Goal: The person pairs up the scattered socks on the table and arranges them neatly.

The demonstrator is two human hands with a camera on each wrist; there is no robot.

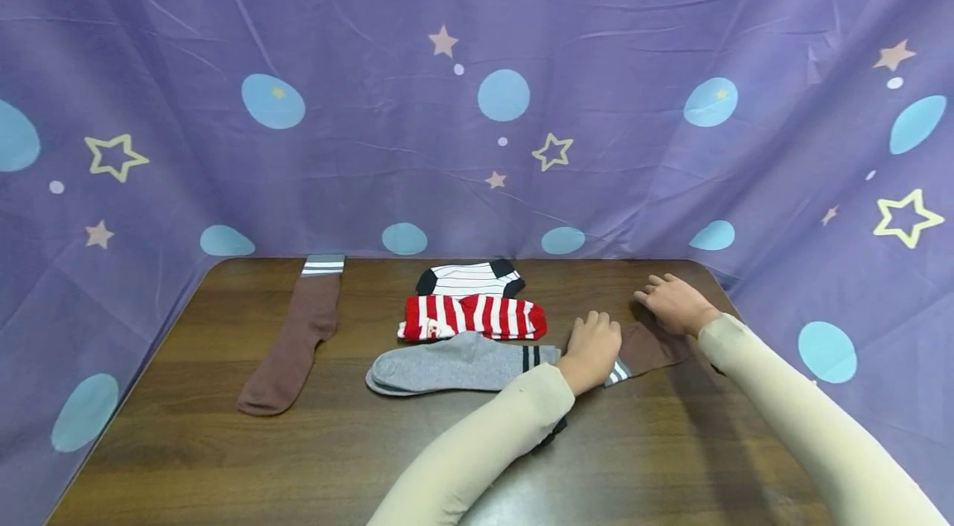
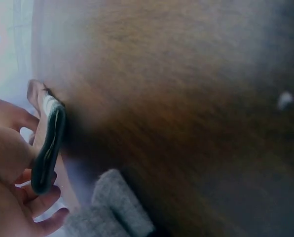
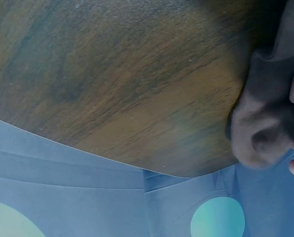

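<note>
A brown sock (image 1: 647,350) with a white-striped grey cuff lies at the right side of the wooden table, between both hands. My left hand (image 1: 594,350) grips its cuff end; in the left wrist view the cuff (image 2: 52,143) sits between thumb and fingers. At the other end is my right hand (image 1: 676,304), its thumb and fingers around the foot of the sock (image 3: 258,136) in the right wrist view. A matching brown sock (image 1: 294,344) lies stretched out on the left. Just left of my left hand are grey socks (image 1: 447,366) with two dark bands.
Behind the grey socks lie red-and-white striped socks (image 1: 477,317), then white socks with black ends (image 1: 468,280). A dark item (image 1: 553,433) shows partly beneath the left forearm. A purple patterned curtain (image 1: 358,178) hangs along the table's back and sides.
</note>
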